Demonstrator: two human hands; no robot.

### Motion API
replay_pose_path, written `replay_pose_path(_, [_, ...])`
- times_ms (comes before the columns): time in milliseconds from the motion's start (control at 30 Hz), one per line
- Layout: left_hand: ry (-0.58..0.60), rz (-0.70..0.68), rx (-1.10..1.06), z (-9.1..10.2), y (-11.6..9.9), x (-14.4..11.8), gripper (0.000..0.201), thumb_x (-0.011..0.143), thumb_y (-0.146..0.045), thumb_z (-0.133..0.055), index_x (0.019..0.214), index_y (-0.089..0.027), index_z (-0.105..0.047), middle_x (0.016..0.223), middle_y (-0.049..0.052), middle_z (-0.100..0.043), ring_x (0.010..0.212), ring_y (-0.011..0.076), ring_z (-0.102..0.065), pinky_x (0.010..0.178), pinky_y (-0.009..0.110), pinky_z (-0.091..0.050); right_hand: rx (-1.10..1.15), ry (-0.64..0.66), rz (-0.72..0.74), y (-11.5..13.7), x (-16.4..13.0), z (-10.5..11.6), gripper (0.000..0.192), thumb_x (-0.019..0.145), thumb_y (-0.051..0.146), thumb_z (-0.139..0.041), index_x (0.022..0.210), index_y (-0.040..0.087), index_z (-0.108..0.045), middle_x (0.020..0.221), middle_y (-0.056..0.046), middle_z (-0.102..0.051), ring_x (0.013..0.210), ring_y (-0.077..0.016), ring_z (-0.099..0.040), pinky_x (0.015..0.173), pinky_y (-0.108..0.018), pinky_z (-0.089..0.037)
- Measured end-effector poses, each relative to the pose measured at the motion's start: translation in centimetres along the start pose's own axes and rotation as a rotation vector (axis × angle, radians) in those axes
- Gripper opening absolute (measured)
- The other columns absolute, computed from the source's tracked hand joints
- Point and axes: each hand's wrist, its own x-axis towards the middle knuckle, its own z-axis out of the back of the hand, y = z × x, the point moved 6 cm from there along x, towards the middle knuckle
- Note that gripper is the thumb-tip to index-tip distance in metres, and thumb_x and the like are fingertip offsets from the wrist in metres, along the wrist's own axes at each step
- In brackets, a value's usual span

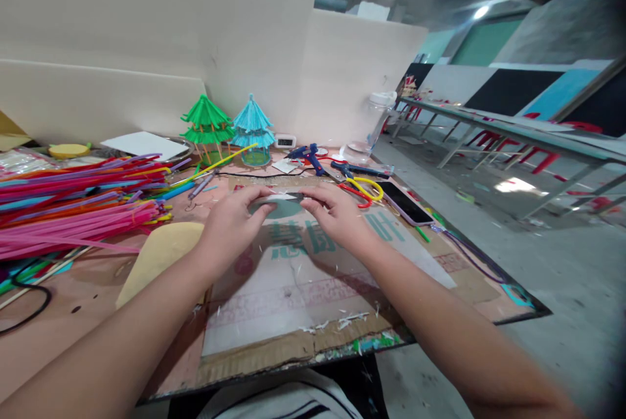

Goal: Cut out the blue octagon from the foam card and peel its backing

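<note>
Over the middle of the work mat, my left hand and my right hand face each other. Between them is a thin, round, grey-green disc with a white patch along its far edge; its exact kind is unclear. Fingers and thumbs of both hands are closed on its left and right edges. Beneath it lies a translucent sheet over cardboard printed with green characters. Small white scraps are scattered near the cardboard's front edge.
Bundles of coloured pipe cleaners lie at left. Behind my hands stand a green layered model, a blue one and a blue glue gun. Yellow-handled scissors, a phone and a clear bottle are at right.
</note>
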Motion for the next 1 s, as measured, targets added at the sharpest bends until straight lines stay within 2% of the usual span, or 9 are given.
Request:
replay_pose_path(300, [-0.022,-0.039,0.061,0.09,-0.62,-0.33,0.020,0.087,-0.027,-0.057,0.101,-0.022,-0.069,0.098,0.003,-0.074,0.090,0.0215,-0.066,0.079,0.030,-0.048,-0.001,-0.035,0.038,0.05,-0.20,-0.25,0.029,0.095,0.040,-0.052,0.107,0.022,-0.072,0.076,-0.003,-0.060,0.073,-0.0180,-0.056,0.067,-0.031,-0.042])
replay_pose_path(833, [0.053,0.012,-0.069,-0.23,-0.42,0.03,0.026,0.087,-0.025,-0.059,0.109,-0.020,-0.071,0.104,0.004,-0.075,0.093,0.0221,-0.067,0.086,0.032,-0.049,0.027,-0.085,0.040,-0.24,-0.17,-0.15,0.028,0.094,0.038,-0.054,0.105,0.022,-0.073,0.074,-0.003,-0.060,0.074,-0.0180,-0.056,0.068,-0.030,-0.043])
replay_pose_path(1000, [0.032,-0.043,-0.014,-0.19,-0.72,-0.07,0.023,0.087,-0.025,-0.060,0.106,-0.020,-0.072,0.103,0.003,-0.076,0.093,0.0218,-0.068,0.084,0.031,-0.049,0.022,-0.058,0.040,0.01,-0.13,-0.33,0.030,0.094,0.038,-0.054,0.108,0.019,-0.073,0.076,-0.004,-0.061,0.075,-0.0188,-0.057,0.068,-0.031,-0.044])
